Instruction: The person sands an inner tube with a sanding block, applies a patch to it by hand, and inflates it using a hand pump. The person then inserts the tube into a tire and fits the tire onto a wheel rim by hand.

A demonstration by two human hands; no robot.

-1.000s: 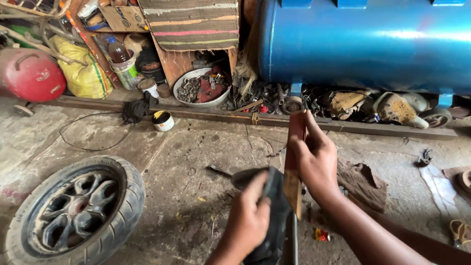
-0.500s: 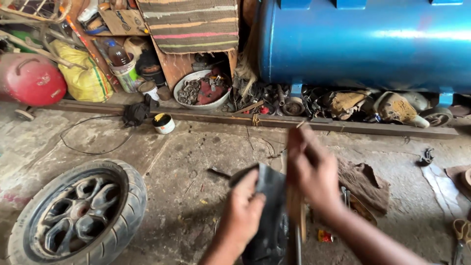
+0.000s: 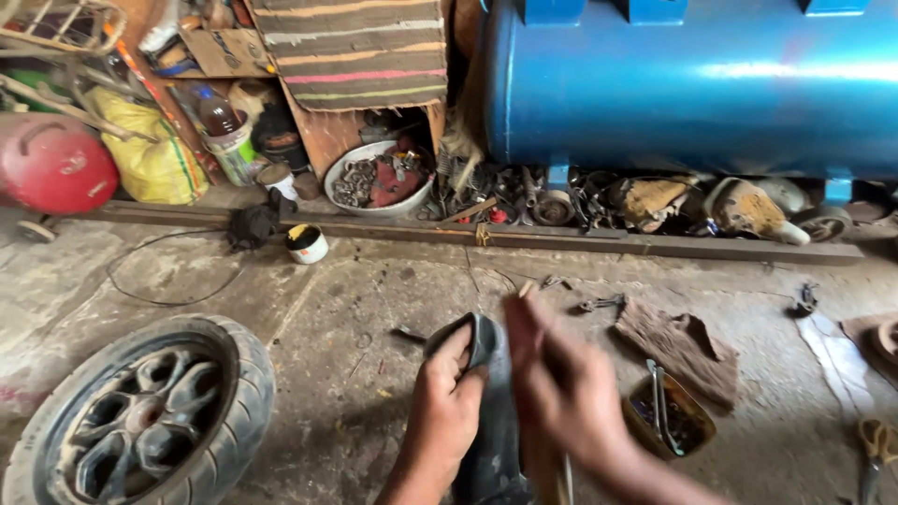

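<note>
Two hands work over a concrete floor. The left hand [image 3: 447, 411] has its fingers clamped on a black rubber inner tube [image 3: 491, 421]; the right hand [image 3: 571, 393], blurred, presses beside it, grip unclear. Right of the tube, one brown tray [image 3: 669, 421] holds metal tools. Left, one scooter wheel [image 3: 131, 421].

A wheel with tyre [image 3: 131, 421] lies on the concrete floor [image 3: 355, 309] at lower left. A blue tank [image 3: 692, 84] stands behind a metal bowl of parts [image 3: 374, 178], a small white pot [image 3: 307, 243], a red canister [image 3: 51, 164] and a brown rag [image 3: 687, 346].
</note>
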